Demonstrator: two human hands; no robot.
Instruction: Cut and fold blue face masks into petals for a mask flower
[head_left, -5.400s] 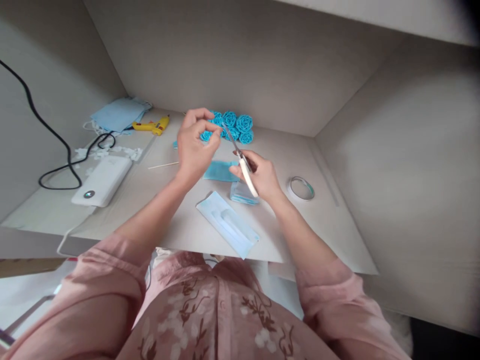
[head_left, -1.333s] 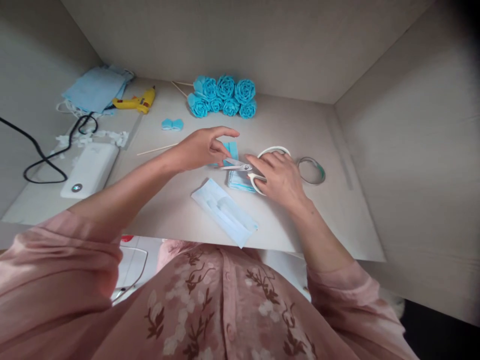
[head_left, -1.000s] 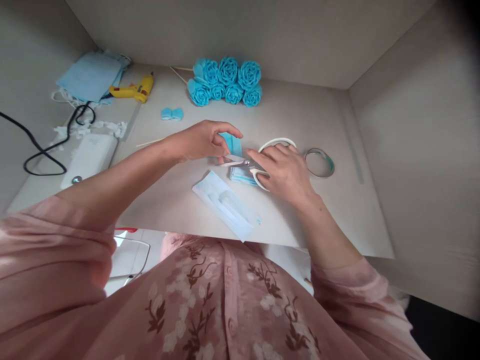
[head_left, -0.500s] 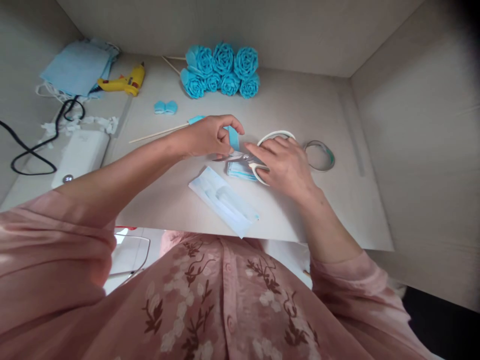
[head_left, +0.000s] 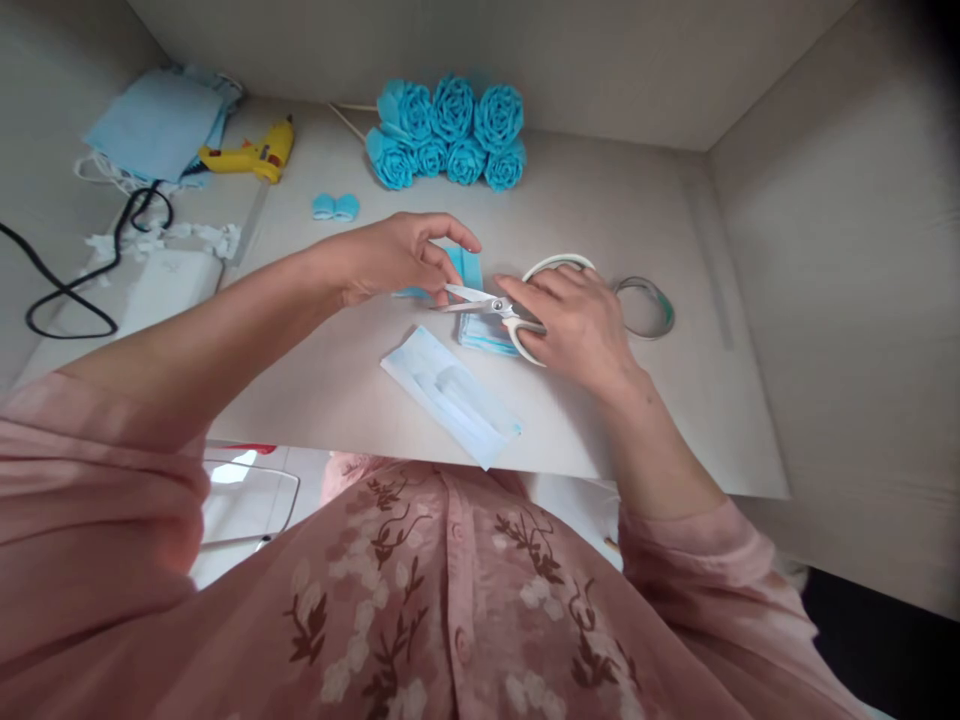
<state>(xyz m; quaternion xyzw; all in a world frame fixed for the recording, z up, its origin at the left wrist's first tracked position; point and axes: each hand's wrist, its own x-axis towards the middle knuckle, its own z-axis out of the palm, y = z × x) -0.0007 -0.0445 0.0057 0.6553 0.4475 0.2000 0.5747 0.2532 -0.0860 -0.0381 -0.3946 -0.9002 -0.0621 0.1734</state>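
Observation:
My right hand [head_left: 581,320] grips a pair of white-handled scissors [head_left: 497,306], fingers through the loops. Its blades point left and stand apart. At the blade tips is my left hand [head_left: 409,258], its index finger arched out and the other fingers curled together; whatever they pinch is hidden. A blue piece of mask fabric [head_left: 466,265] shows just behind these fingers, and I cannot tell whether they touch it. Under the scissors lies a small stack of folded blue-and-white pieces [head_left: 487,335]. Nearer me a pale blue-white mask piece [head_left: 450,395] lies flat on the table.
Several blue fabric roses [head_left: 450,135] lie at the back. To their left are a yellow glue gun [head_left: 255,152], stacked masks [head_left: 157,125], two small blue petals [head_left: 335,207], a black cable [head_left: 71,300] and a white box [head_left: 176,280]. A tape roll [head_left: 645,308] lies right.
The scissor blades have spread wider apart. My left hand has shifted slightly back and left, and its forearm now hides the wooden stick. The whole view has moved a little.

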